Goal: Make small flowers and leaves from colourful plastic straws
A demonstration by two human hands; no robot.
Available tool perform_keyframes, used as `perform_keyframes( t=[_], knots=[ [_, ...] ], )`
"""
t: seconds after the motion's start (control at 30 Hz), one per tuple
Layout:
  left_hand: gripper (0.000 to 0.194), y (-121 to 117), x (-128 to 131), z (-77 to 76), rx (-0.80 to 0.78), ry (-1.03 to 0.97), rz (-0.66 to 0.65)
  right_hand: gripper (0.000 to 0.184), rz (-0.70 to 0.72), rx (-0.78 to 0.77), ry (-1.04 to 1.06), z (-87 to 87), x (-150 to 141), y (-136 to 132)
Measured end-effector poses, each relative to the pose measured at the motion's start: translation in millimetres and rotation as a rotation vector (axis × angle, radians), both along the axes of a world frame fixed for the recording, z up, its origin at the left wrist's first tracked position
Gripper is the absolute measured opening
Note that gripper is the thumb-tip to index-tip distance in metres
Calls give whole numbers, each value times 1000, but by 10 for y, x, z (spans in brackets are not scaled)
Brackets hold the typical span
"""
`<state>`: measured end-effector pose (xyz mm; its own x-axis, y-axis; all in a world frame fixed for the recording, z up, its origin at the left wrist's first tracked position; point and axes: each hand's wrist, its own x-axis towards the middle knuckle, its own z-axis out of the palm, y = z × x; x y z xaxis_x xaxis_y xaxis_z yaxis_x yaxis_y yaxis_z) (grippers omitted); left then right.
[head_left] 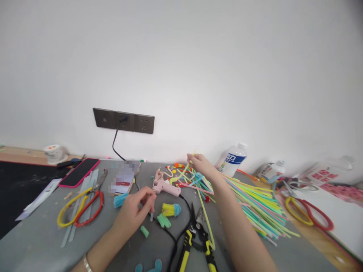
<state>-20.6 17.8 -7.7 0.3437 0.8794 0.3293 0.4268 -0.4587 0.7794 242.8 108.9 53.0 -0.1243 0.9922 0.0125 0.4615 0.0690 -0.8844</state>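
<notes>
My left hand (136, 209) is closed in a pinch at the left of the glue gun. Just below its fingertips shows a short pale stick (151, 217); I cannot tell whether the fingers hold it. Farther back, my right hand (200, 165) pinches a yellow pipe cleaner (188, 166) above a loose heap of coloured pipe cleaners (195, 181). Between the hands lies a pink glue gun (167, 188). Near it are a yellow-and-blue pipe cleaner bundle (171, 210), green fuzzy pieces (163, 221) and a blue bundle (120, 200), partly hidden by my left hand.
Black-and-yellow pliers (197, 228) lie in front, beside a black cord (175, 245). At left are red-and-yellow handled cutters (90, 204) and a pink-edged phone (80, 173). To the right are many pipe cleaners (261, 204), a white bottle (234, 160) and scissors (307, 211).
</notes>
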Motion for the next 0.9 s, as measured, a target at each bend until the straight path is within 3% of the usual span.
perform_keyframes(
  t=[0.1,0.23,0.37,0.47,0.6,0.7,0.77,0.9],
  knots=[
    [21,-4,2,-8,3,0,-16,39,-153,-40,-249,-72,208,86],
    [25,-21,-2,-16,-8,-24,-95,32,-182,-77,-468,-199,214,132],
    [30,-47,-11,-15,11,-19,-154,26,-202,-34,-543,-263,146,138],
    [31,-47,-18,-22,8,-25,-155,21,-245,6,-544,-203,170,117],
    [30,13,-46,-45,-48,-86,-77,15,-262,87,-462,28,150,-10],
    [30,70,-63,-45,-95,-199,-13,11,-177,125,-365,218,-35,-201],
    [27,91,-58,-34,-142,-290,-16,13,-38,146,-232,294,-234,-353],
    [25,91,-15,-23,-236,-441,-104,14,252,134,-123,275,-643,-611]
  ],
)
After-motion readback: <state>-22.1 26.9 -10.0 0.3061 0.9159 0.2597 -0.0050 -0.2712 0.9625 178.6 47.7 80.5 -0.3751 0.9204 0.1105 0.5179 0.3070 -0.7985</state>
